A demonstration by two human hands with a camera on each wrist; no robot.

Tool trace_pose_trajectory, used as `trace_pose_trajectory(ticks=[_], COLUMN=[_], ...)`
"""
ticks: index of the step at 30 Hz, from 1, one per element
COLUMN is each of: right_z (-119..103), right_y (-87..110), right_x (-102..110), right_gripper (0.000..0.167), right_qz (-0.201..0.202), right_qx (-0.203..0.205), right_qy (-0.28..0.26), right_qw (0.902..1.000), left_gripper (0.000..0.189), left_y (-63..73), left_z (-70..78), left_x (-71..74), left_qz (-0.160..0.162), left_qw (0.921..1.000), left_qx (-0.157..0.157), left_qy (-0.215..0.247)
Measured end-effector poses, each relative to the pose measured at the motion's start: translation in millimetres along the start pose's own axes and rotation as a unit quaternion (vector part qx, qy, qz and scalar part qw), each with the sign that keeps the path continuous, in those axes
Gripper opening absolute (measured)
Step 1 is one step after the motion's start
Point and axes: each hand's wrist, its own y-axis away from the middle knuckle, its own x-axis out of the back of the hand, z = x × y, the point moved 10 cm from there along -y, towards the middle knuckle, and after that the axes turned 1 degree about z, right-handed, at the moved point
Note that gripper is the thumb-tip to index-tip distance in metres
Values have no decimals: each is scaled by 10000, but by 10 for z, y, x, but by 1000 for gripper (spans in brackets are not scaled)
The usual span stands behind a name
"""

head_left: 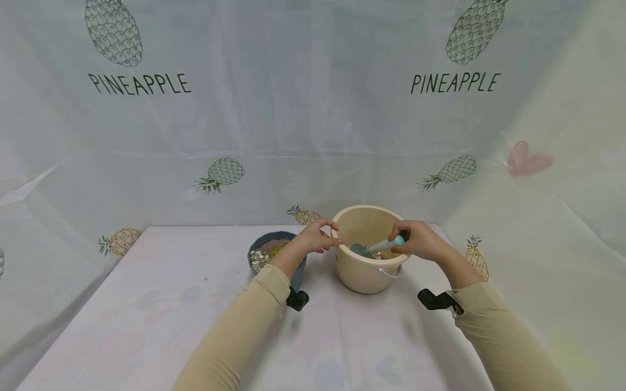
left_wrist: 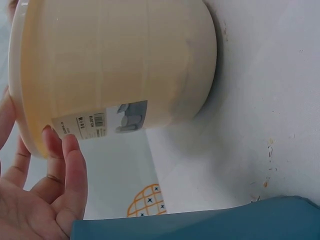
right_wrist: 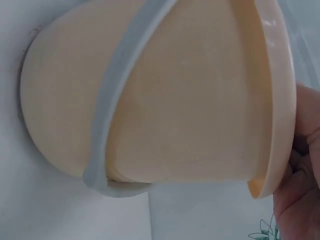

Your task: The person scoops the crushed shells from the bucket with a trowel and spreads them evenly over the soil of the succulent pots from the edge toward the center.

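Beneath both hands spreads a table [head_left: 161,326] under a whitish cloth with faint pastel patches. Behind the grip hangs a pale sheet [head_left: 313,108], softly creased and glossy in places, printed with outlined pineapples [head_left: 225,171] and the word PINEAPPLE; it also covers the side to the right of the hands, where a pink heart [head_left: 528,160] shows.

Between the hands stands the bucket [head_left: 364,277], upright on the cloth: smooth cream plastic, round, narrowing toward its base, with a thick rolled lip. The left hand [head_left: 315,236] holds that lip at its near side, thumb and fingers about the edge; just under its fingertips a printed label [left_wrist: 90,126] is stuck to the wall. The right hand [head_left: 415,239] is clamped on the scoop [head_left: 383,246], whose pale handle leads down to a darker grey-green blade inside the bucket, among small mixed bits. Below the right hand a whitish bail [head_left: 391,273] hangs against the outer wall.

Left of the left hand, partly behind its forearm, sits a blue pot [head_left: 299,276] with white pebbly pieces [head_left: 259,259], a brownish surface and something yellow-green. Tiny crumbs [left_wrist: 265,184] dot the cloth near it.
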Motion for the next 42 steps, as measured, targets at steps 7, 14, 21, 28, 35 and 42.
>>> trace_pose_trajectory(ticks=[7, 14, 21, 28, 35, 42], right_z=[75, 176, 232, 277, 356, 364], right_y=[-20, -47, -25, 32, 53, 81], right_x=[10, 70, 105, 112, 153, 200], right_gripper=[14, 18, 22, 22, 23, 22], right_qz=[-301, -97, 174, 507, 1050, 1526], right_qx=[-319, -701, -938, -1071, -1039, -864], right_qy=[-380, -830, -1288, -1865, -2066, -2526], right_qw=[9983, 9940, 9871, 9753, 9672, 9516], left_gripper=[43, 40, 47, 47, 44, 40], left_y=[-18, -48, -47, -41, -20, -21], left_z=[-15, -28, -30, -28, -18, -9], left_x=[1, 11, 14, 10, 9, 9], left_qz=[34, 46, -12, 15, 51, 120], left_qw=[10000, 10000, 9999, 9999, 9999, 9999], left_qx=[12, -17, -14, -44, -55, -60], left_qy=[-5, 55, 147, 109, 118, 10])
